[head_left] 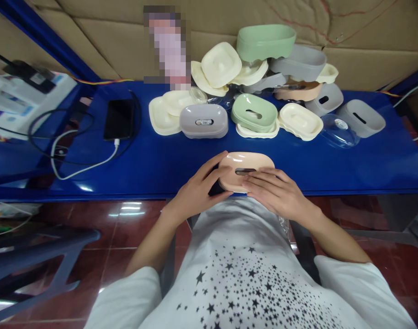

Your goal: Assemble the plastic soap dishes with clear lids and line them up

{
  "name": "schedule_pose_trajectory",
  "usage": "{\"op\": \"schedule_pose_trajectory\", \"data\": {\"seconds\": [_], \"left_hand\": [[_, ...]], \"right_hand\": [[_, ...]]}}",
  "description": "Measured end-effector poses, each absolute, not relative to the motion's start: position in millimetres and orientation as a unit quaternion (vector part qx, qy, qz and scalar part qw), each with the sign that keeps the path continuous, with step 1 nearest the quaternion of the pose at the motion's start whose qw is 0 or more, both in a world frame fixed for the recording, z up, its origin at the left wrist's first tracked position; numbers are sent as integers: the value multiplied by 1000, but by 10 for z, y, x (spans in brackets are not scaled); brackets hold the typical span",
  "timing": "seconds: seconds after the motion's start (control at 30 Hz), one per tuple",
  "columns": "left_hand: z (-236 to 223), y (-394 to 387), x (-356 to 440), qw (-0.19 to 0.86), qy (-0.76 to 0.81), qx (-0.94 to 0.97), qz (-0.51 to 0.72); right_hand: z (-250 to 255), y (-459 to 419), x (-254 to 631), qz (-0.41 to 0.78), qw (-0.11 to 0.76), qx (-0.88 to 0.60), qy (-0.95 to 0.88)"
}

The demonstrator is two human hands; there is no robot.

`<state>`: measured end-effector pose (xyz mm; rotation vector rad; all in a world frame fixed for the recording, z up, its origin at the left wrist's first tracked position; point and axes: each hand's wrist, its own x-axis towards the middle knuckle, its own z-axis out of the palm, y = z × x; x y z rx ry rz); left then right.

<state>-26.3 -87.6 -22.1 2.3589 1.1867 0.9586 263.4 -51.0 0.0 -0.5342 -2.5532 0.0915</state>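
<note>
A peach plastic box [245,164] with a slot in its top sits at the near edge of the blue table [161,160], right in front of me. My left hand [200,189] wraps around its left end, fingers curled over the top edge. My right hand [275,192] lies across its right front, fingers pressed onto the top beside the slot. Something dark shows under the box by my left fingers; I cannot make it out.
A heap of similar cream, green, grey and peach boxes and lids [263,82] fills the back of the table. A clear lid [339,130] lies at the right. A black phone [119,119] with a white cable [88,167] lies at the left. Cardboard [126,41] lines the wall.
</note>
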Motion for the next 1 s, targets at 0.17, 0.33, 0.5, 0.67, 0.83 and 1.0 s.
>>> {"op": "schedule_pose_trajectory", "data": {"seconds": [0.17,0.33,0.5,0.67,0.83,1.0], "left_hand": [[-216,-875,-267,208,434,816,319],[-238,-866,-260,204,434,818,318],[-225,-865,-274,148,404,845,317],[-206,-863,-285,160,413,838,320],[-206,-866,-280,164,423,834,313],[-183,-868,-284,188,430,829,303]], "right_hand": [[67,-403,2665,154,321,-219,-908],[19,-199,2865,89,336,-295,-890],[-1,-107,3203,52,290,-359,-886],[-50,190,3911,2,281,-471,-836],[-381,388,4731,-129,270,-619,-726],[-504,-95,4963,-118,298,-637,-701]]}}
